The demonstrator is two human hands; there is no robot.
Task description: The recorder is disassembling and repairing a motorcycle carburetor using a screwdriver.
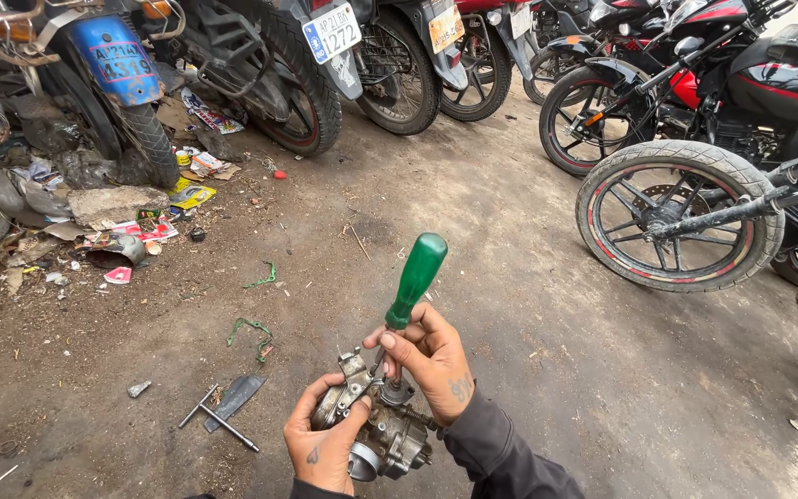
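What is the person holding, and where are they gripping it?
The left hand cradles a metal engine part from underneath; the right hand grips a green-handled screwdriver low on its handle.

Two bare hands, small dark tattoos, grimy fingers (390,344), dark long sleeve (501,453) on right arm

Two hands show, the left hand (325,448) and the right hand (431,356), with one carburettor (390,430) and one green-handled screwdriver (415,277). On the ground lie one T-shaped wrench (219,419) and one flat metal blade (235,397). One full spoked front wheel (679,215) stands at right.
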